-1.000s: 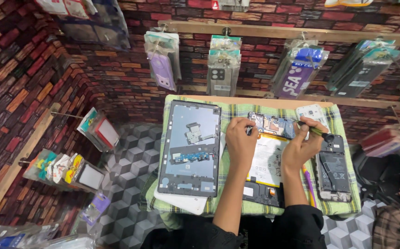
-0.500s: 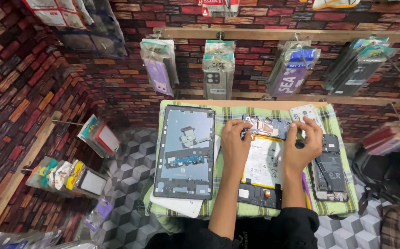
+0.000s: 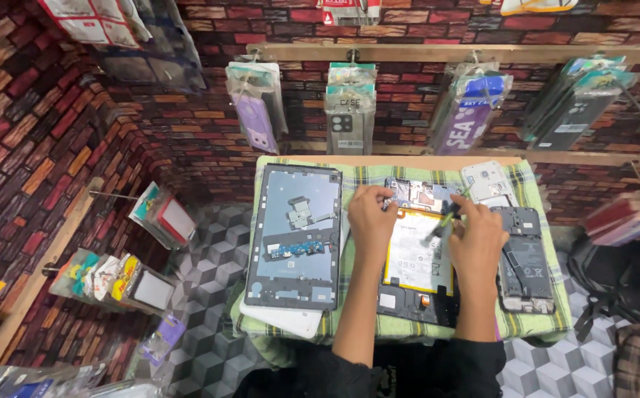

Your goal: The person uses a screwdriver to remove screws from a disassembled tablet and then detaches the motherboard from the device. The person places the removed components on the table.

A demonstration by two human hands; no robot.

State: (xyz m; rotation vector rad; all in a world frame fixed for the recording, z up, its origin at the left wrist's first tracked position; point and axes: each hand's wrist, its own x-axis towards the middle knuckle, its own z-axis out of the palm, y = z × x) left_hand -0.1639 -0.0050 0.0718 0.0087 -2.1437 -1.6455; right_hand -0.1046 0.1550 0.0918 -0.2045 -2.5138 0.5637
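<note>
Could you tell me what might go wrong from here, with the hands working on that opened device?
1. The right hand holds a thin tool over the white battery of the opened device; a slip could pierce it.
2. The left hand rests at the circuit board; pressure could harm small parts.
3. The tablet frame overhangs a white panel near the table edge; a nudge could drop them.

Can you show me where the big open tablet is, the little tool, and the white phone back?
Big open tablet [image 3: 293, 236]: head view, point on the middle of its grey inner frame.
Little tool [image 3: 439, 226]: head view, point on its shaft, at the right hand [image 3: 478, 243].
White phone back [image 3: 488, 183]: head view, point on its middle.
</note>
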